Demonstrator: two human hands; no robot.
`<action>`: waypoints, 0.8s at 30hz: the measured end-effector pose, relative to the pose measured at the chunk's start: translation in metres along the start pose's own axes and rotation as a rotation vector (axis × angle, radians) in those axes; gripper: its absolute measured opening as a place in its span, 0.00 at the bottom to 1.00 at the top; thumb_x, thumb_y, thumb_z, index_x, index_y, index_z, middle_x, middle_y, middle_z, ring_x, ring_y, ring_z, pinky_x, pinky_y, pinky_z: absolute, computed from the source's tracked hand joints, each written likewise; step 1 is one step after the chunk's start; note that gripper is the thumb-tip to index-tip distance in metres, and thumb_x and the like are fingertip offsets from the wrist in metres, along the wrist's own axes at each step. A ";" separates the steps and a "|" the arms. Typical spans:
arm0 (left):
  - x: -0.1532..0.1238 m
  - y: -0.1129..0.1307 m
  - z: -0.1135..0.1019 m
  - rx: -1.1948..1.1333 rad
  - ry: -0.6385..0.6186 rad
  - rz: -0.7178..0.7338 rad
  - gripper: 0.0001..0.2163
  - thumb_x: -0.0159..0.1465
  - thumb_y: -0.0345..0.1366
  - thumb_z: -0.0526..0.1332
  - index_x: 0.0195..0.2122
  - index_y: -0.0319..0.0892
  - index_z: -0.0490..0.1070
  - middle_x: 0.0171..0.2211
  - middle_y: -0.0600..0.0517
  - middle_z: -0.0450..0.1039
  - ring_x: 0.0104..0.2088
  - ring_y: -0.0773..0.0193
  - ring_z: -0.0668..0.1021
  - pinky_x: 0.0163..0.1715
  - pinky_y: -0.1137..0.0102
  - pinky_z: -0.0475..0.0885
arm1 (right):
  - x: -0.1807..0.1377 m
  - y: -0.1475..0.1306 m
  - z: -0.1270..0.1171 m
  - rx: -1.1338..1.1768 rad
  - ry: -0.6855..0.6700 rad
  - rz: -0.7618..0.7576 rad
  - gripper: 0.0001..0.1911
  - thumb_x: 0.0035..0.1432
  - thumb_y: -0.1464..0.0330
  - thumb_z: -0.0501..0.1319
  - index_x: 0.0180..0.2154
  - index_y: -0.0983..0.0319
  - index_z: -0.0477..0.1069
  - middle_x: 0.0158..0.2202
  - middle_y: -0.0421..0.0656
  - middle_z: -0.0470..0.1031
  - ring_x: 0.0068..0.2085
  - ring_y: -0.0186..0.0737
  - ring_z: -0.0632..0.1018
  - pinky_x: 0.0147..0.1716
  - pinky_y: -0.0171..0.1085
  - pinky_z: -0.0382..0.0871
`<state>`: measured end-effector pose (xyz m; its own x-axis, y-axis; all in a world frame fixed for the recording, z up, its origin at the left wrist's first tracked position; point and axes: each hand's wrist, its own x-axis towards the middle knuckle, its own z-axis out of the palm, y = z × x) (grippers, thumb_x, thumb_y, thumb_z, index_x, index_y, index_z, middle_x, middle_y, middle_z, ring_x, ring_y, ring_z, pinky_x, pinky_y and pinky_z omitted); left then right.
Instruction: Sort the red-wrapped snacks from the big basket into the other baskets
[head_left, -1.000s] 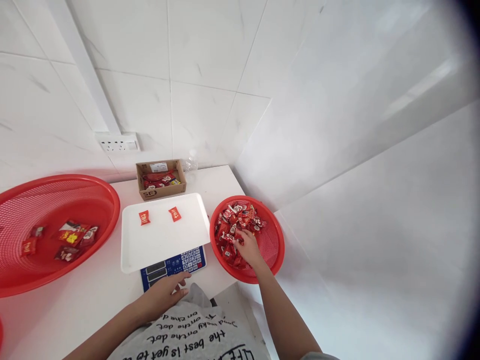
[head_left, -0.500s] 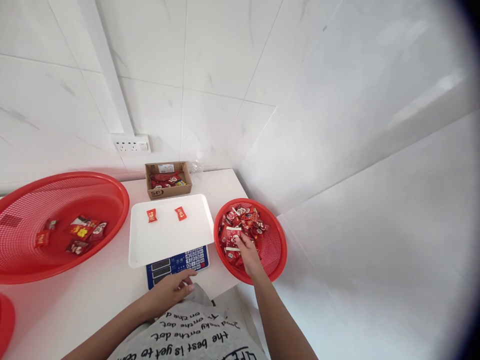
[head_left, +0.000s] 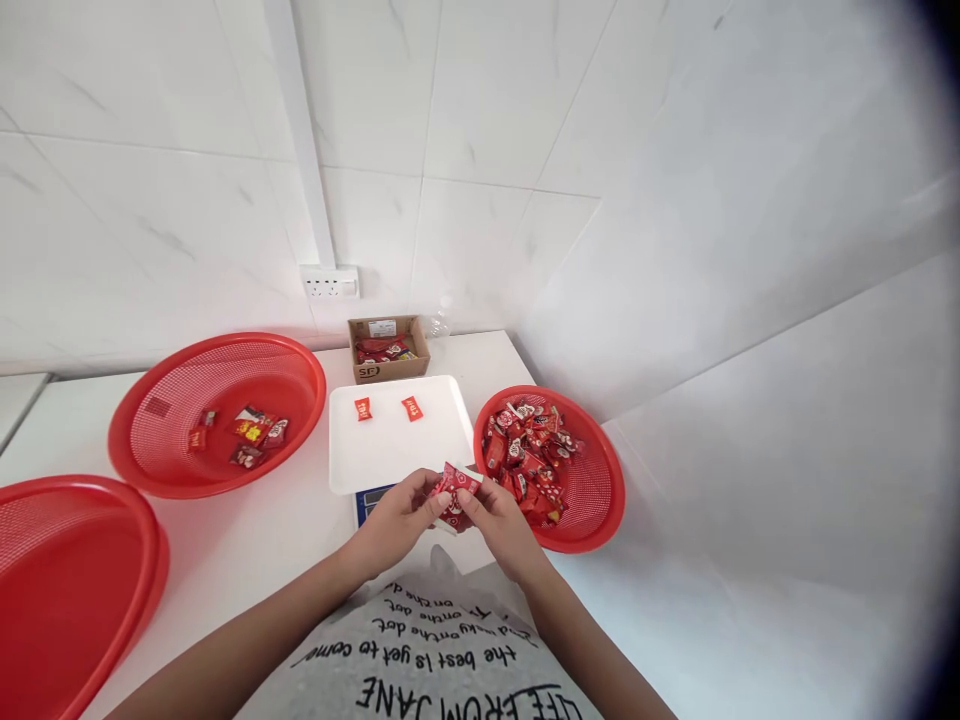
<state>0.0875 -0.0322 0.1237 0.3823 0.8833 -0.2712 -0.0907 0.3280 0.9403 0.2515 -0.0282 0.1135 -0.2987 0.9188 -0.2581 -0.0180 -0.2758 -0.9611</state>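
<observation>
Between my two hands, close in front of my body, is a small red snack packet [head_left: 454, 486] with white ends and a printed pattern. My left hand [head_left: 401, 520] pinches its left side, thumb on top. On its right side my right hand [head_left: 504, 520] grips it the same way. Beneath and beyond them is a digital scale [head_left: 367, 502], mostly covered by my hands and by its white tray [head_left: 390, 450]. Two little red packets, a left one [head_left: 363, 408] and a right one [head_left: 412, 407], lie apart on that tray.
A red basket [head_left: 611, 500] full of red packets stands right of the scale. On the left are another red basket [head_left: 127, 430] with several packets and a nearer red basket [head_left: 142, 620]. Behind the tray sit a cardboard box [head_left: 390, 370] of packets and a clear plastic bottle [head_left: 441, 318].
My right hand has brought a red packet out of the right basket to in front of me. My left hand has risen and taken hold of it too. The view has turned left.
</observation>
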 end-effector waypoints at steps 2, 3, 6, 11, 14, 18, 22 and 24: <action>-0.007 0.002 0.000 -0.079 -0.029 0.014 0.16 0.60 0.48 0.59 0.39 0.40 0.65 0.34 0.49 0.74 0.34 0.62 0.78 0.38 0.63 0.72 | -0.003 -0.003 0.005 -0.059 -0.004 -0.046 0.19 0.53 0.54 0.61 0.40 0.62 0.71 0.32 0.41 0.74 0.31 0.37 0.73 0.31 0.37 0.68; -0.009 0.004 0.000 -0.105 -0.034 0.026 0.16 0.60 0.48 0.59 0.38 0.40 0.65 0.34 0.50 0.74 0.34 0.62 0.78 0.39 0.63 0.72 | -0.005 -0.005 0.008 -0.088 -0.004 -0.071 0.18 0.53 0.55 0.62 0.39 0.62 0.71 0.32 0.42 0.74 0.32 0.37 0.73 0.32 0.37 0.68; -0.017 0.007 -0.001 -0.112 -0.012 0.047 0.16 0.58 0.49 0.61 0.36 0.40 0.66 0.32 0.51 0.73 0.34 0.62 0.77 0.38 0.63 0.73 | -0.009 -0.010 0.016 -0.125 -0.009 -0.115 0.17 0.54 0.56 0.61 0.39 0.62 0.71 0.33 0.42 0.74 0.34 0.38 0.73 0.35 0.37 0.68; -0.026 0.007 -0.007 -0.102 0.040 0.036 0.15 0.58 0.48 0.61 0.35 0.40 0.68 0.31 0.52 0.72 0.32 0.64 0.75 0.34 0.67 0.72 | -0.010 -0.006 0.027 -0.126 -0.048 -0.056 0.19 0.55 0.54 0.59 0.41 0.62 0.70 0.33 0.42 0.74 0.33 0.38 0.73 0.33 0.37 0.68; -0.026 -0.007 -0.016 -0.126 0.082 -0.018 0.14 0.59 0.47 0.60 0.35 0.40 0.68 0.31 0.52 0.73 0.33 0.64 0.76 0.34 0.68 0.71 | -0.008 0.006 0.031 -0.183 -0.092 -0.030 0.19 0.57 0.55 0.57 0.44 0.61 0.69 0.33 0.42 0.72 0.32 0.37 0.72 0.33 0.37 0.67; -0.012 -0.030 -0.039 -0.249 0.237 -0.192 0.14 0.59 0.47 0.60 0.36 0.41 0.68 0.32 0.52 0.73 0.33 0.64 0.76 0.33 0.70 0.71 | -0.007 0.029 0.031 -0.354 -0.123 0.065 0.21 0.58 0.60 0.56 0.52 0.61 0.64 0.32 0.40 0.70 0.32 0.37 0.72 0.35 0.38 0.67; 0.004 -0.031 -0.064 -0.514 0.337 -0.250 0.12 0.61 0.43 0.60 0.39 0.42 0.66 0.36 0.50 0.74 0.33 0.65 0.77 0.34 0.70 0.72 | -0.009 0.044 0.030 -0.454 -0.175 0.106 0.25 0.58 0.63 0.56 0.56 0.61 0.61 0.38 0.43 0.72 0.35 0.38 0.73 0.38 0.39 0.67; 0.008 -0.029 -0.070 -0.590 0.287 -0.335 0.13 0.61 0.44 0.59 0.41 0.40 0.66 0.40 0.46 0.74 0.36 0.63 0.78 0.38 0.69 0.73 | -0.008 0.045 0.030 -0.475 -0.183 0.114 0.25 0.58 0.63 0.55 0.56 0.61 0.61 0.39 0.43 0.72 0.35 0.37 0.74 0.38 0.38 0.67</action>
<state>0.0289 -0.0116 0.0797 0.2277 0.7305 -0.6438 -0.5219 0.6497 0.5527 0.2243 -0.0569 0.0758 -0.4364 0.8142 -0.3830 0.4464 -0.1737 -0.8778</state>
